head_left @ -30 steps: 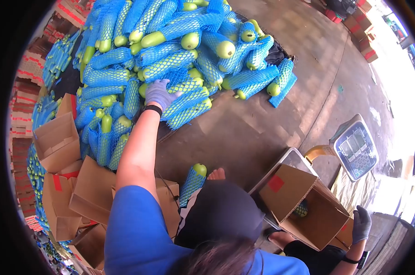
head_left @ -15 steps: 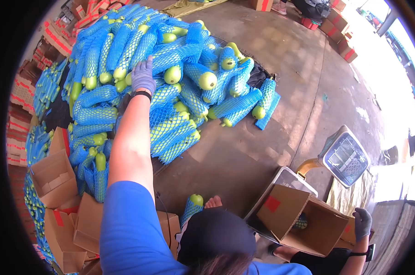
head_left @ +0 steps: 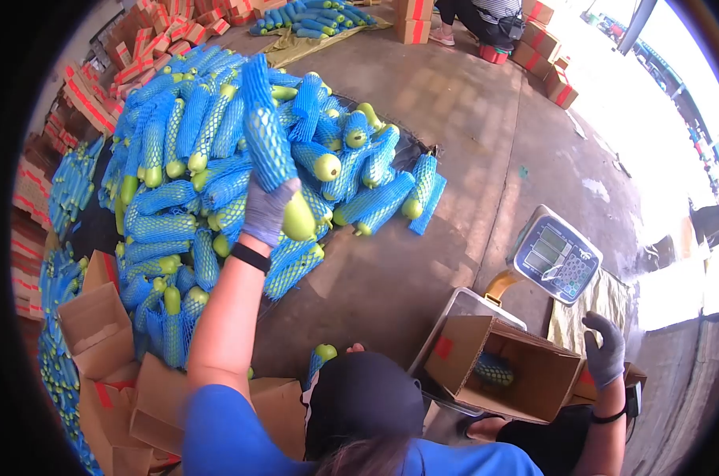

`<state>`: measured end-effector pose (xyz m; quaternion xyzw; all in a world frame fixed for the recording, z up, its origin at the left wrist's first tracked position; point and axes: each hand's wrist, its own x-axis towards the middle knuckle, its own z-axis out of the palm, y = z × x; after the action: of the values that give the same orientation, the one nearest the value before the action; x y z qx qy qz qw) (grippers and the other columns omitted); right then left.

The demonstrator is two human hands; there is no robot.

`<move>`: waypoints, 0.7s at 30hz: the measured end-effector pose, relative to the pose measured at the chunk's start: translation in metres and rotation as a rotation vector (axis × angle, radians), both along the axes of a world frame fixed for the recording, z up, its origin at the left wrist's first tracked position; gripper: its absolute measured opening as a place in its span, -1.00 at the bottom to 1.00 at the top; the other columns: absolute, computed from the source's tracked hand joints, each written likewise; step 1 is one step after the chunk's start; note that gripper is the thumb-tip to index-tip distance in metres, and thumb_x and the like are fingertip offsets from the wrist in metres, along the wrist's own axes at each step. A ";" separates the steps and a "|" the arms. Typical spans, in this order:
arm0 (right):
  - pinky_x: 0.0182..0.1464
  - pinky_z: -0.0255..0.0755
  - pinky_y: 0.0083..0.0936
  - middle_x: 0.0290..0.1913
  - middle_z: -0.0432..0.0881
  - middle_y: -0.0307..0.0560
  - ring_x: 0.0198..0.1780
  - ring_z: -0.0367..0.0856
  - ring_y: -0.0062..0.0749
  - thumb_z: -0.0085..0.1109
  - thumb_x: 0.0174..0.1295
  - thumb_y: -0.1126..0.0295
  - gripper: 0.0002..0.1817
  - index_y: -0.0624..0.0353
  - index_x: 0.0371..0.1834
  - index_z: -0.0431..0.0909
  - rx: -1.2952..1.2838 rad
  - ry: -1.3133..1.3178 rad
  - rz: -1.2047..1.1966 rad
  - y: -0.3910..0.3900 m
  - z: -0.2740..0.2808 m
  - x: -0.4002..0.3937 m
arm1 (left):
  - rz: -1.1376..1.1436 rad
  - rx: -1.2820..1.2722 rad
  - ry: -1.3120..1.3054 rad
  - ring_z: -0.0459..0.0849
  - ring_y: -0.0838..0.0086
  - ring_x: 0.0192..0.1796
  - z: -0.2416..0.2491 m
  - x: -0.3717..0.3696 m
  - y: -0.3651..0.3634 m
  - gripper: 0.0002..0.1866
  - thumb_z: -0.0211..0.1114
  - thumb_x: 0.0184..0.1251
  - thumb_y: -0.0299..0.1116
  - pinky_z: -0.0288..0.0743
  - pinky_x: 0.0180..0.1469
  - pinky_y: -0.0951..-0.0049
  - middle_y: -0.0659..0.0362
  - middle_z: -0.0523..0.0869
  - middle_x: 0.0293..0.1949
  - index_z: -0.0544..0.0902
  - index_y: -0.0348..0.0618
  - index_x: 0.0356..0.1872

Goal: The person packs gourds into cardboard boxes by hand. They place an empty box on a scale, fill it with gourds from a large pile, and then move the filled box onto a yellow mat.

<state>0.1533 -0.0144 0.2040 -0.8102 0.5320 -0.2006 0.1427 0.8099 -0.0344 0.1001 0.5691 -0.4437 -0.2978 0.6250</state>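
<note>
Raised over the pile, my left hand (head_left: 267, 208), in a grey glove, grips a green gourd (head_left: 298, 218) near its lower end. A blue foam net covers most of that gourd. Below and behind it lies a large pile of netted gourds (head_left: 169, 202). My right hand (head_left: 605, 349), also gloved, is held up beside the open cardboard box (head_left: 462, 355) with its fingers apart and curved, holding nothing. Inside the box is a netted gourd (head_left: 494, 370). The box rests on a platform scale (head_left: 431, 336).
The scale display (head_left: 554, 255) stands beyond the box. Open cartons (head_left: 97, 329) sit at lower left, near a single netted gourd (head_left: 321, 356) on the floor. Stacked cartons (head_left: 546, 51) and a seated person (head_left: 486, 20) are at the top.
My left hand has closed on a netted gourd and lifted it off the pile. The view has shifted, showing more of the far floor. My right hand remains raised near the box.
</note>
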 end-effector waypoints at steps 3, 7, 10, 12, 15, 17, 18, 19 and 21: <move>0.30 0.40 -0.29 0.20 0.61 0.16 0.24 0.59 -0.20 0.39 0.27 0.11 -0.21 0.36 0.43 0.31 0.437 -0.504 0.217 0.020 0.022 0.075 | -0.306 -0.078 0.475 0.62 0.52 -0.16 0.067 -0.149 0.021 -0.45 0.49 0.13 -0.10 0.59 -0.07 0.41 0.23 0.59 -0.16 0.52 -0.11 0.08; 0.37 0.32 -0.30 0.37 0.39 0.09 0.33 0.45 -0.25 0.51 0.14 0.16 0.16 0.20 0.62 -0.18 0.620 -0.921 0.511 0.060 0.030 0.163 | -0.494 0.047 0.489 0.63 0.53 -0.14 0.100 -0.283 0.040 -0.64 0.34 0.40 -0.18 0.55 -0.05 0.43 0.23 0.65 -0.12 0.54 -0.16 0.06; 0.23 0.43 -0.36 0.26 0.42 -0.06 0.22 0.46 -0.38 0.58 0.06 0.21 0.15 0.15 0.61 -0.07 0.515 -0.994 0.268 0.079 0.033 0.173 | -0.483 0.061 0.231 0.64 0.53 -0.13 0.138 -0.325 0.066 -0.60 0.39 0.37 -0.09 0.55 0.00 0.39 0.19 0.70 -0.17 0.60 -0.23 -0.04; 0.28 0.36 -0.48 0.17 0.49 -0.14 0.19 0.48 -0.47 0.31 0.21 0.52 -0.18 0.19 0.52 0.09 0.496 -1.058 0.220 0.094 0.045 0.160 | -0.682 -0.034 0.192 0.65 0.52 -0.19 0.145 -0.329 0.073 -0.58 0.34 0.41 -0.04 0.56 -0.04 0.39 0.20 0.71 -0.26 0.62 -0.26 -0.07; 0.27 0.37 -0.49 0.20 0.49 -0.15 0.20 0.48 -0.50 0.27 0.25 0.52 -0.23 0.20 0.52 0.12 0.500 -1.134 0.267 0.102 0.058 0.128 | -0.584 0.064 -0.435 0.74 0.15 -0.29 0.160 -0.319 0.083 -0.42 0.09 0.49 0.17 0.57 -0.16 0.20 0.03 0.74 -0.37 0.61 -0.27 -0.09; 0.29 0.36 -0.49 0.25 0.48 -0.15 0.21 0.47 -0.53 0.24 0.26 0.52 -0.23 0.22 0.53 0.10 0.649 -1.195 0.381 0.110 0.065 0.112 | -0.445 -0.004 -0.670 0.72 0.07 -0.28 0.167 -0.327 0.092 -0.45 0.06 0.51 0.14 0.56 -0.18 0.13 -0.02 0.73 -0.36 0.60 -0.26 -0.12; 0.29 0.36 -0.49 0.25 0.48 -0.15 0.21 0.47 -0.53 0.24 0.26 0.52 -0.23 0.22 0.53 0.10 0.644 -1.203 0.366 0.116 0.071 0.107 | -0.281 -0.067 -0.883 0.71 -0.01 -0.28 0.170 -0.334 0.099 -0.47 0.03 0.53 0.11 0.54 -0.20 0.05 -0.06 0.73 -0.36 0.60 -0.25 -0.16; 0.30 0.36 -0.48 0.26 0.48 -0.14 0.22 0.46 -0.54 0.24 0.26 0.52 -0.22 0.23 0.53 0.10 0.651 -1.221 0.384 0.122 0.080 0.102 | -0.272 -0.165 -0.910 0.68 -0.03 -0.34 0.174 -0.339 0.104 -0.57 0.03 0.54 -0.02 0.51 -0.24 0.00 -0.09 0.70 -0.42 0.60 -0.22 -0.24; 0.33 0.35 -0.39 0.26 0.50 -0.10 0.26 0.46 -0.51 0.28 0.23 0.49 -0.22 0.26 0.52 0.15 0.486 -1.326 0.383 0.130 0.068 0.100 | -0.370 -0.254 -0.880 0.67 -0.03 -0.37 0.181 -0.349 0.114 -0.59 0.04 0.53 -0.05 0.51 -0.27 0.02 -0.08 0.68 -0.44 0.60 -0.22 -0.26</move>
<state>0.2534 0.1157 0.2722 -0.5426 0.2123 -0.4968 0.6432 0.4612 0.0800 0.2810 0.4717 -0.7920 -0.0789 0.3795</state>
